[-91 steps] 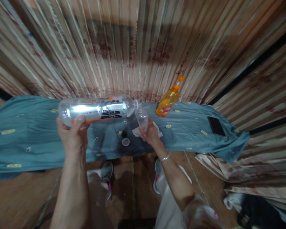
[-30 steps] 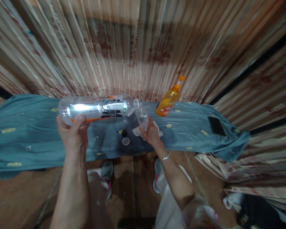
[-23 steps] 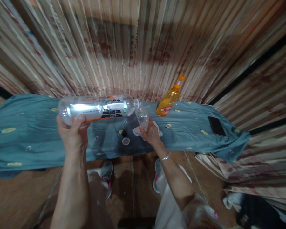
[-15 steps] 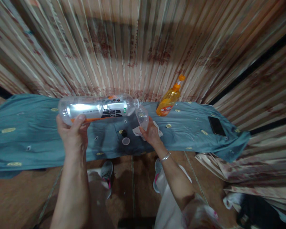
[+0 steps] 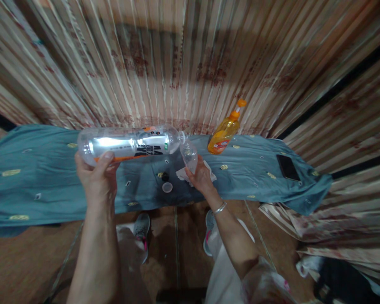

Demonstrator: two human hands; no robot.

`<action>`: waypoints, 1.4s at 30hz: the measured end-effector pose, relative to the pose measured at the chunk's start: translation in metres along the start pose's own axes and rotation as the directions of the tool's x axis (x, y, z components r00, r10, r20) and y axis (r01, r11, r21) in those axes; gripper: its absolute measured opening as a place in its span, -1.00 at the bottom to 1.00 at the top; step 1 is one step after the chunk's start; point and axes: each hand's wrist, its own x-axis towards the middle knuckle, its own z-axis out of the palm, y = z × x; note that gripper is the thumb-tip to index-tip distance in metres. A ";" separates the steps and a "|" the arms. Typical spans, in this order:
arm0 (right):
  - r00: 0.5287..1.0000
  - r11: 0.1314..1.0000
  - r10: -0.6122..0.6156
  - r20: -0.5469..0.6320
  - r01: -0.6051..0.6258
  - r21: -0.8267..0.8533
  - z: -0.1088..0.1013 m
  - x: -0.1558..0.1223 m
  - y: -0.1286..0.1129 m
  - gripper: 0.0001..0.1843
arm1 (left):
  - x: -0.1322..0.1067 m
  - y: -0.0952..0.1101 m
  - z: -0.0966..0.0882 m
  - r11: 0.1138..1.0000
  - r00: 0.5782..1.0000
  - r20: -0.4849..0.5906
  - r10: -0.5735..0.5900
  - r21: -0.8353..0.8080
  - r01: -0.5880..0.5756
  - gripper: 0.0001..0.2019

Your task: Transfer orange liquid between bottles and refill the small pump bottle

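My left hand (image 5: 98,175) is closed around the base end of a large clear plastic bottle (image 5: 129,143) with a silver, black and orange label. The bottle lies nearly level in the air, its uncapped neck pointing right. My right hand (image 5: 202,175) grips a small clear plastic container (image 5: 189,154), tilted, with its mouth at the bottle's neck. Whether the two rims touch, I cannot tell. Beneath the right hand lies a crumpled white tissue (image 5: 182,174). A dark cap (image 5: 165,177) and a round translucent lid (image 5: 167,187) rest on the cloth left of it.
A teal patterned cloth (image 5: 50,177) covers the long bench or table. On it stands an orange pump bottle (image 5: 223,135) of yellow liquid, right of the small container. A black phone (image 5: 287,167) lies at the right end. Pleated curtains (image 5: 164,63) hang behind and at the right.
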 end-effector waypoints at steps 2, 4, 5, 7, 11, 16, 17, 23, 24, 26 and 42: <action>1.000 1.000 0.007 0.004 -0.007 -0.006 -0.001 0.000 -0.001 -0.24 | -0.001 0.002 0.001 1.000 1.000 -0.005 -0.010 -0.001 0.010 -0.47; 1.000 1.000 0.005 0.007 -0.005 -0.009 -0.001 0.000 -0.001 -0.24 | -0.002 0.003 0.003 1.000 1.000 -0.005 -0.015 0.006 0.015 -0.47; 1.000 1.000 0.001 0.006 -0.001 -0.008 -0.001 0.000 -0.001 -0.24 | -0.002 0.004 0.003 1.000 1.000 -0.003 -0.013 0.012 0.013 -0.47; 1.000 1.000 -0.006 -0.001 0.006 -0.003 -0.001 0.000 0.000 -0.24 | -0.002 0.004 0.003 1.000 1.000 -0.002 -0.014 0.017 0.014 -0.46; 1.000 1.000 -0.010 -0.011 0.010 0.001 0.000 0.000 0.001 -0.25 | -0.001 0.002 0.001 1.000 1.000 -0.011 -0.017 -0.002 0.017 -0.42; 1.000 1.000 -0.014 -0.019 0.014 0.001 0.001 0.000 0.002 -0.23 | -0.001 0.002 0.002 1.000 1.000 -0.016 -0.021 -0.011 0.021 -0.42; 1.000 1.000 -0.017 -0.024 0.017 0.003 0.002 0.000 0.003 -0.24 | -0.001 0.003 0.002 1.000 1.000 -0.019 -0.020 -0.017 0.020 -0.43; 1.000 1.000 -0.025 -0.011 0.025 -0.004 0.001 -0.001 0.002 -0.24 | -0.002 0.005 0.004 1.000 1.000 -0.003 -0.019 -0.006 0.019 -0.49; 1.000 1.000 -0.022 -0.006 0.022 -0.010 0.000 -0.001 0.001 -0.24 | -0.002 0.005 0.004 1.000 1.000 -0.005 -0.019 -0.004 0.019 -0.50; 1.000 1.000 -0.013 -0.005 0.012 -0.024 0.000 -0.001 0.000 -0.23 | -0.001 0.005 0.004 1.000 1.000 -0.012 -0.026 -0.004 0.026 -0.51; 1.000 1.000 -0.020 -0.010 0.019 -0.016 0.001 0.000 0.001 -0.24 | -0.001 0.003 0.003 1.000 1.000 -0.002 0.002 0.011 -0.002 -0.44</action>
